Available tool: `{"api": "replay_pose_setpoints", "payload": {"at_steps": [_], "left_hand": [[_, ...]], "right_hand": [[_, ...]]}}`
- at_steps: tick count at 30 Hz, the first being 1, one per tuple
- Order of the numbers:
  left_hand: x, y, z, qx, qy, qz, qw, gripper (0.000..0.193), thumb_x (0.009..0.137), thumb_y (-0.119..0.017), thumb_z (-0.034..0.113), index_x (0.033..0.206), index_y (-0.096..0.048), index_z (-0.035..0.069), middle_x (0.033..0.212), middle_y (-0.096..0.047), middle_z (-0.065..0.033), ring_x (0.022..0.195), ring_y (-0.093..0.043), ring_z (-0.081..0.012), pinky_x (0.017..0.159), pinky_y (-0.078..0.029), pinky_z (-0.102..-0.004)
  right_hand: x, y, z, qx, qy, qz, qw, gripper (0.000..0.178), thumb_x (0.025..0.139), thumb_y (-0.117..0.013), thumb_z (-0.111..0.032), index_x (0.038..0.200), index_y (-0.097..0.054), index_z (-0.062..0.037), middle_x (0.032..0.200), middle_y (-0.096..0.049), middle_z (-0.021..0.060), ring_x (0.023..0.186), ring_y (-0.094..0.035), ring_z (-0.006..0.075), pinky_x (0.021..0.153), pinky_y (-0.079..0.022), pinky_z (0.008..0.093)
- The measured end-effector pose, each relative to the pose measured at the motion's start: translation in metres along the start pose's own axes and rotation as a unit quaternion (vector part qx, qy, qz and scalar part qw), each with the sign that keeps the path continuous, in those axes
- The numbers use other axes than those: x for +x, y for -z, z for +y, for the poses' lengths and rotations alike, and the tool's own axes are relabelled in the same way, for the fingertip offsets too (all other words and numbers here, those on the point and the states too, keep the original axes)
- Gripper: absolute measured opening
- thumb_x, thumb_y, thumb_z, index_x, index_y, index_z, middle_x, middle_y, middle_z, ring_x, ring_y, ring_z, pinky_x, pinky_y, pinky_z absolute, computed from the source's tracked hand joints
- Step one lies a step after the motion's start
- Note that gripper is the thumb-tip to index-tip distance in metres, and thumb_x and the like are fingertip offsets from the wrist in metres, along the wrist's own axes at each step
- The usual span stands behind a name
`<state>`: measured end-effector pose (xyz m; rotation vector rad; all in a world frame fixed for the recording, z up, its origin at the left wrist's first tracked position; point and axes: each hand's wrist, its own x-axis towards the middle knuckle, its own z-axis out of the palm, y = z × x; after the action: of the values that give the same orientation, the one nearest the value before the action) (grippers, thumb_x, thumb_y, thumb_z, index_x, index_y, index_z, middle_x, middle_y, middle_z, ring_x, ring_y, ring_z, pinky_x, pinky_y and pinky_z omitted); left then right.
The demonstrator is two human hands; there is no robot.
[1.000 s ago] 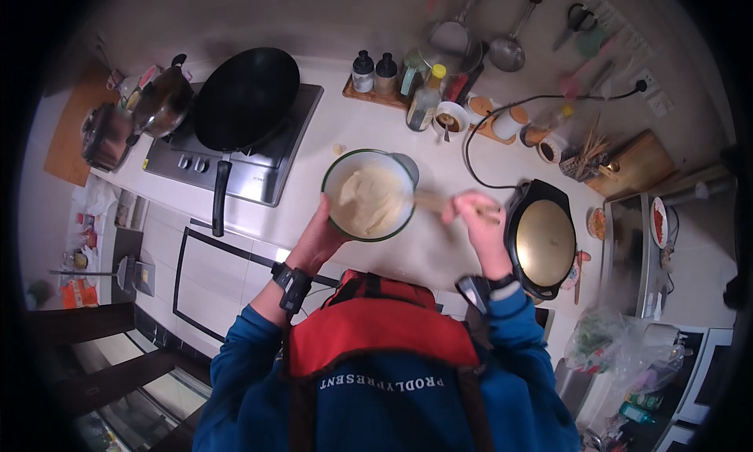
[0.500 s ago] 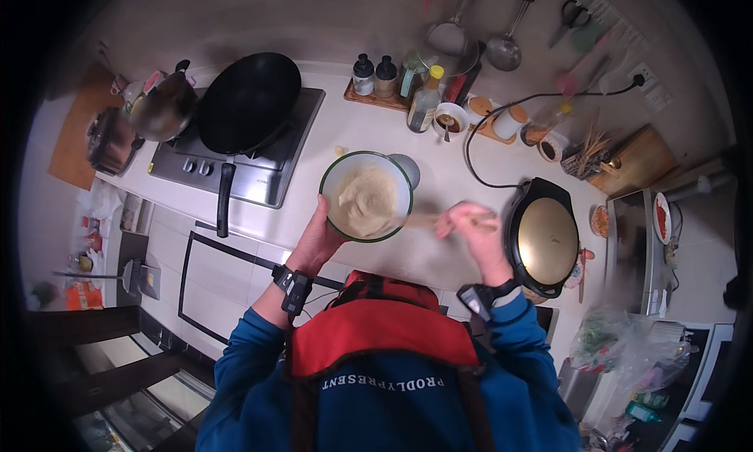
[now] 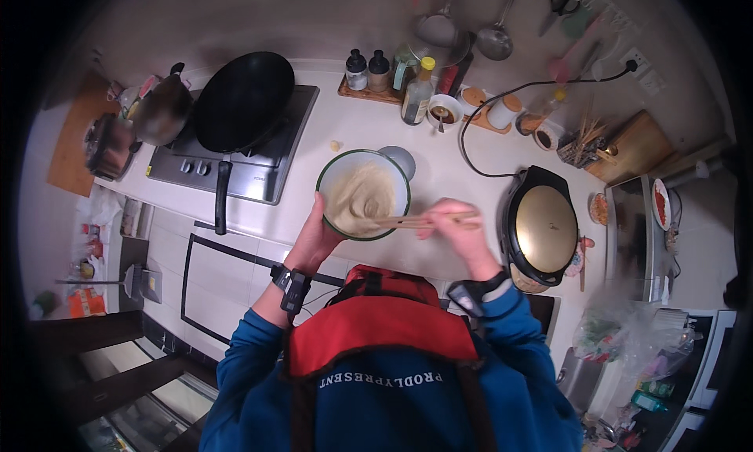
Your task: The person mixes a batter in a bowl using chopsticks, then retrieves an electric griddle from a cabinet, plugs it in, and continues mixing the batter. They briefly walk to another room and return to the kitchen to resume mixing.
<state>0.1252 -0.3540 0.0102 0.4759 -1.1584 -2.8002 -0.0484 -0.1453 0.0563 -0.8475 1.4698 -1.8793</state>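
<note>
My left hand [image 3: 314, 236] grips the near left side of a white bowl with a green rim [image 3: 401, 187]. Inside the bowl is a thick beige batter [image 3: 353, 195] with swirl marks on its surface. Closed around a pair of wooden chopsticks [image 3: 404, 222], my right hand [image 3: 455, 231] is just right of the bowl, and the chopstick tips dip into the batter. A grey round lid-like disc [image 3: 398, 162] lies partly hidden behind the bowl's far right edge.
A round electric griddle [image 3: 547, 234] with a gold plate stands at right, its black cord [image 3: 464, 147] curving to the wall. At left, a black wok [image 3: 245, 103] rests on the gas hob [image 3: 286, 154]. Seasoning bottles, including a yellow-capped one [image 3: 418, 95], and a sauce bowl [image 3: 455, 101] line the back.
My right hand has moved a little left and down with the chopsticks, whose tips now sit lower in the batter. My left hand keeps its grip on the bowl.
</note>
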Motion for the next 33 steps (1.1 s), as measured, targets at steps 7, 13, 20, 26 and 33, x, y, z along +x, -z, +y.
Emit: {"api": "replay_pose_setpoints", "payload": {"at_steps": [7, 13, 20, 26, 33], "left_hand": [[-0.003, -0.007, -0.003, -0.064, 0.017, -0.024, 0.997, 0.074, 0.093, -0.019, 0.063, 0.147, -0.019, 0.011, 0.147, -0.032, -0.0093, 0.133, -0.036, -0.0277, 0.104, -0.035, -0.0481], [-0.005, -0.006, -0.002, -0.008, 0.034, 0.012, 0.999, 0.075, 0.092, -0.019, 0.065, 0.147, -0.02, 0.013, 0.148, -0.03, -0.0098, 0.134, -0.033, -0.0282, 0.106, -0.031, -0.0486], [-0.006, -0.008, -0.005, -0.014, 0.027, 0.019, 0.999, 0.076, 0.092, -0.021, 0.064, 0.147, -0.018, 0.012, 0.148, -0.031, -0.01, 0.133, -0.035, -0.0272, 0.105, -0.033, -0.0481], [-0.006, -0.009, -0.005, -0.033, 0.02, 0.072, 0.997, 0.077, 0.091, -0.021, 0.066, 0.147, -0.021, 0.013, 0.148, -0.03, -0.0097, 0.135, -0.032, -0.0283, 0.106, -0.031, -0.0498], [-0.006, -0.011, 0.001, -0.043, 0.009, -0.01, 0.999, 0.077, 0.091, -0.02, 0.066, 0.146, -0.021, 0.012, 0.148, -0.03, -0.0104, 0.134, -0.034, -0.0287, 0.106, -0.032, -0.0496]], "right_hand": [[-0.006, 0.0, -0.01, -0.057, 0.016, 0.002, 0.998, 0.016, 0.091, -0.052, -0.005, 0.085, -0.062, 0.0064, 0.076, -0.066, 0.014, 0.067, -0.064, 0.0192, 0.066, -0.052, 0.0296], [-0.009, 0.002, -0.014, -0.079, 0.038, 0.108, 0.99, 0.014, 0.089, -0.054, -0.003, 0.083, -0.062, 0.0067, 0.076, -0.066, 0.0138, 0.067, -0.064, 0.0187, 0.067, -0.053, 0.0293], [-0.016, 0.003, -0.002, -0.048, 0.003, 0.097, 0.994, 0.012, 0.09, -0.055, -0.004, 0.085, -0.063, 0.0031, 0.076, -0.065, 0.0092, 0.068, -0.063, 0.0161, 0.066, -0.052, 0.0267], [-0.018, 0.001, -0.007, -0.009, -0.022, 0.027, 0.999, 0.009, 0.089, -0.056, -0.003, 0.085, -0.062, 0.0028, 0.075, -0.063, 0.0081, 0.069, -0.062, 0.0149, 0.067, -0.05, 0.0251], [-0.021, -0.009, -0.025, -0.031, -0.008, -0.012, 0.999, 0.016, 0.09, -0.053, -0.004, 0.078, -0.061, 0.0025, 0.075, -0.064, 0.0104, 0.07, -0.063, 0.019, 0.07, -0.051, 0.03]]}}
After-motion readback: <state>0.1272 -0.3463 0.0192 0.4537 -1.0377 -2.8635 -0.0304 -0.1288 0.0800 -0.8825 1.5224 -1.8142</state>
